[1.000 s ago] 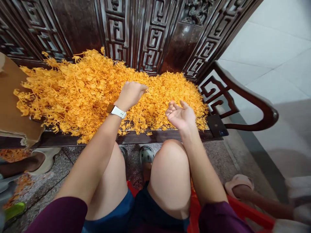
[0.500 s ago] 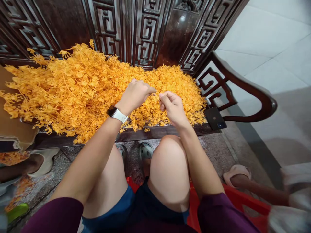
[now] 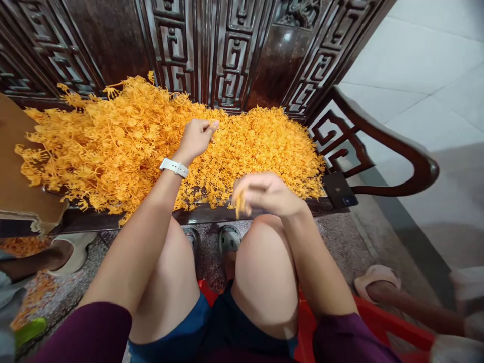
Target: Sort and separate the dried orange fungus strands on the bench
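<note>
- Orange sprigs, left of centre, look bushy, apparently unseparated; loose bits fill right of centre.
- Hands apart: left hand mid-frame, grip unclear; right hand, blurred, pinches an orange strand.

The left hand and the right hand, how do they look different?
The left hand has a white band at its wrist; the right hand has none.
The left hand is over the orange pile; the right hand is nearer the bench's front edge.
The left hand looks fairly sharp; the right hand is blurry, with an orange piece hanging from its fingers.
Both are bare.
</note>
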A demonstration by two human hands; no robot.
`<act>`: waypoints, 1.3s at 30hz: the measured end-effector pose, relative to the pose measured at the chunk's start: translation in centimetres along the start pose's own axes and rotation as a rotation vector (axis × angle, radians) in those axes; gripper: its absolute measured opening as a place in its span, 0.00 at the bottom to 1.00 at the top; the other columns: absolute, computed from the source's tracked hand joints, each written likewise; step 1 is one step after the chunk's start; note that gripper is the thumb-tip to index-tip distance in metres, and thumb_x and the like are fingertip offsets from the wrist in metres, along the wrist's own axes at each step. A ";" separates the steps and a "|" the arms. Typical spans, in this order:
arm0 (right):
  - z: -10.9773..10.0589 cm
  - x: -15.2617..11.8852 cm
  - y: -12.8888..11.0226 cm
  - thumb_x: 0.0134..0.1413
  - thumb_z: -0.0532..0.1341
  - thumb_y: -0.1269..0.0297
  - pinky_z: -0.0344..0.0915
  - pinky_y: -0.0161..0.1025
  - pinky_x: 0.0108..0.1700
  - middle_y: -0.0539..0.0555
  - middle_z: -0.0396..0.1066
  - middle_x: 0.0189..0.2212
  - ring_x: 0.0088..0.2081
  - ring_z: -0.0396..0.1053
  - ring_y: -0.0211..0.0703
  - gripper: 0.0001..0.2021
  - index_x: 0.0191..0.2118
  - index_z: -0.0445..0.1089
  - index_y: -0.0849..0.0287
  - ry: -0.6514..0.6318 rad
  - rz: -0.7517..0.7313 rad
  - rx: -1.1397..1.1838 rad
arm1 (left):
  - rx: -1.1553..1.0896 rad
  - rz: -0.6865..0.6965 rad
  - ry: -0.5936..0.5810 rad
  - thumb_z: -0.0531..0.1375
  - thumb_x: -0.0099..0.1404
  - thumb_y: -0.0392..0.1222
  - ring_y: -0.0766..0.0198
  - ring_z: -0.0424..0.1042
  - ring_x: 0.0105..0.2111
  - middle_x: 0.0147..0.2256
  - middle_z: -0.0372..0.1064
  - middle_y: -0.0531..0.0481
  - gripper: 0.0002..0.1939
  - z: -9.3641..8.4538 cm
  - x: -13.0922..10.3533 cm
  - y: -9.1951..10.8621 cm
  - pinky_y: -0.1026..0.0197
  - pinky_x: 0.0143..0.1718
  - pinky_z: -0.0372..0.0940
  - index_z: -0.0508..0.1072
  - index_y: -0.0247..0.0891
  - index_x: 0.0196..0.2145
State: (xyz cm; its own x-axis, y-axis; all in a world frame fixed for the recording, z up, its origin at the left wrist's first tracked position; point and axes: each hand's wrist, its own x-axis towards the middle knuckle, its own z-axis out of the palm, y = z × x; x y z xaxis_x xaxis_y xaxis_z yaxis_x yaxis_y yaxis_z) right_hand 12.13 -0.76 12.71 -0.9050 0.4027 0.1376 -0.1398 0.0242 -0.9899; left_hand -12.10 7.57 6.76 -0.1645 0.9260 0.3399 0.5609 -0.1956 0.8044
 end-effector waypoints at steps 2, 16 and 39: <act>-1.2 0.5 0.8 0.66 0.64 0.48 0.61 0.34 0.26 0.47 0.68 0.25 0.22 0.59 0.33 0.15 0.40 0.76 0.55 0.462 -0.083 0.109 | -0.138 -0.065 0.008 0.59 0.75 0.46 0.62 0.70 0.27 0.17 0.56 0.54 0.24 0.4 -0.2 0.5 0.59 0.35 0.67 0.62 0.42 0.21; -2.8 1.7 4.4 0.52 0.75 0.46 0.57 0.35 0.24 0.45 0.68 0.26 0.23 0.60 0.33 0.22 0.44 0.70 0.52 0.906 -0.048 -0.221 | -0.438 -0.020 -0.424 0.66 0.70 0.57 0.63 0.77 0.34 0.35 0.78 0.46 0.18 2.0 -3.0 5.7 0.60 0.37 0.69 0.78 0.37 0.43; -2.8 1.3 4.3 0.59 0.70 0.43 0.57 0.36 0.27 0.46 0.62 0.25 0.25 0.60 0.36 0.20 0.36 0.65 0.52 0.950 -0.233 -0.291 | -0.367 0.005 -0.343 0.63 0.72 0.56 0.63 0.74 0.29 0.26 0.76 0.45 0.21 2.1 -3.2 6.9 0.60 0.33 0.69 0.77 0.36 0.29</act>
State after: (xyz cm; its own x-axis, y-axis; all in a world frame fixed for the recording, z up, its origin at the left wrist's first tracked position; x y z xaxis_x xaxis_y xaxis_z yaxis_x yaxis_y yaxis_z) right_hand 11.47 2.43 8.51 -0.1573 0.9159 0.3692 -0.0545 0.3652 -0.9293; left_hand -6.00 3.93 10.21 0.1486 0.9654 0.2141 0.2285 -0.2442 0.9424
